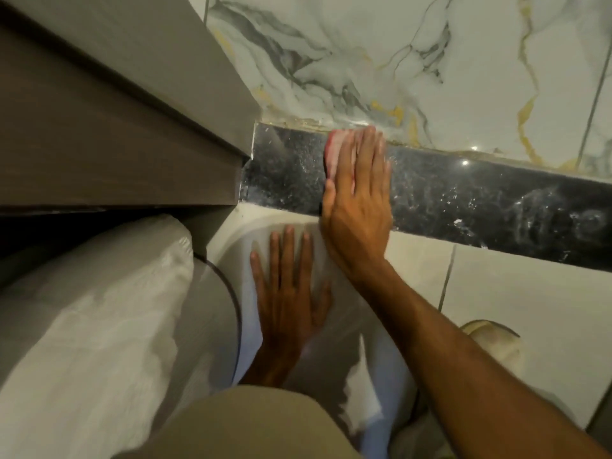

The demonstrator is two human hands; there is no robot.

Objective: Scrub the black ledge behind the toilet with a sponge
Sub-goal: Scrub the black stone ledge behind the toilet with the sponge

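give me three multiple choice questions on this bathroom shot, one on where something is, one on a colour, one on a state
1. Where is the pink sponge?
A. on the polished black stone ledge, under the right hand
B. on the floor
C. under the left hand

2. What colour are the veins in the white marble wall tile?
A. blue and green
B. grey and yellow
C. red only

3. How does the left hand lie?
A. clenched in a fist
B. gripping a bottle
C. flat, fingers spread, on the white toilet

Answers: 1 A, the sponge's edge peeks out beside the flattened right hand; 2 B, grey streaks and yellow lines cross the tile; 3 C, the open palm rests on the white surface.
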